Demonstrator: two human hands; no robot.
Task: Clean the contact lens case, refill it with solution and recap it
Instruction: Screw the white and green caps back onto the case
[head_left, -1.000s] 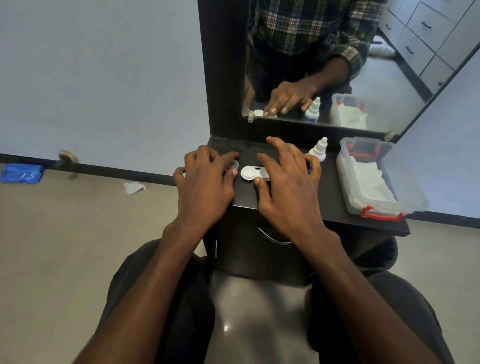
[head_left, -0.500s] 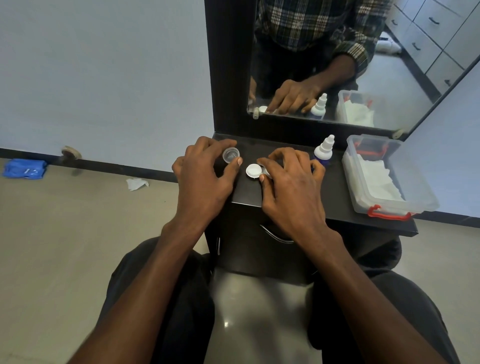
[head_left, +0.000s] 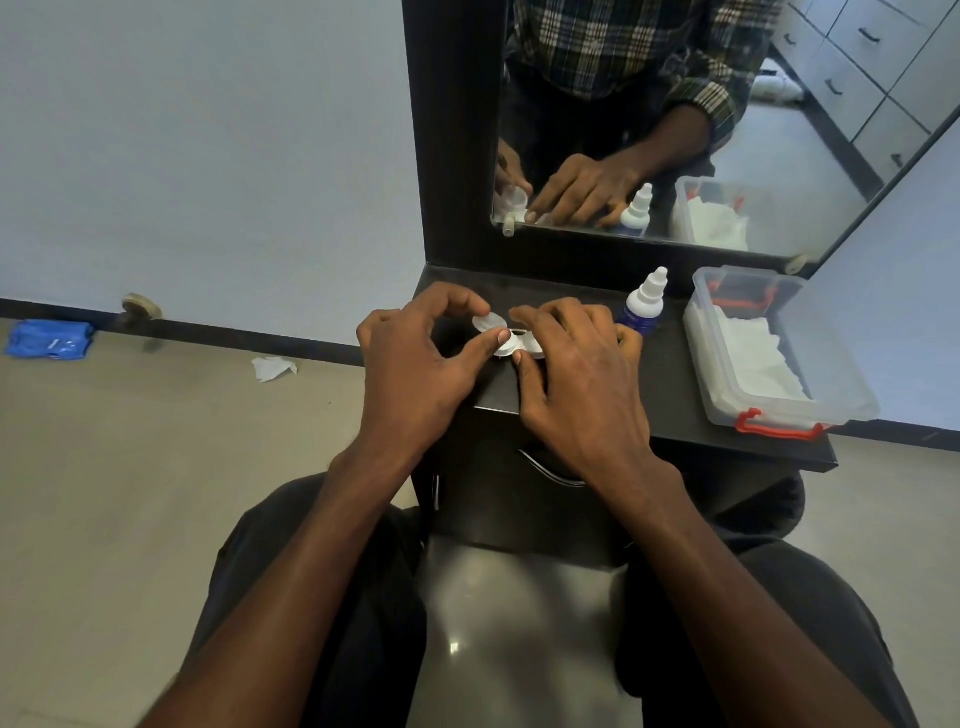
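Observation:
A white contact lens case (head_left: 519, 345) lies on the black shelf (head_left: 675, 415) below the mirror. My left hand (head_left: 415, 364) pinches a round white cap (head_left: 489, 323) between thumb and fingers, right over the left well of the case. My right hand (head_left: 576, 374) lies on the right half of the case and holds it down with its fingertips, hiding that half. A solution bottle (head_left: 644, 306) with a white nozzle and blue label stands upright just behind my right hand.
A clear plastic box (head_left: 779, 348) with red clasps and white tissues sits at the shelf's right end. The mirror (head_left: 675, 130) rises behind the shelf. On the floor to the left lie a crumpled tissue (head_left: 274, 368) and a blue packet (head_left: 48, 339).
My left hand has carried the cap from the left side of the shelf to just over the left well of the case. My right hand stays on the case.

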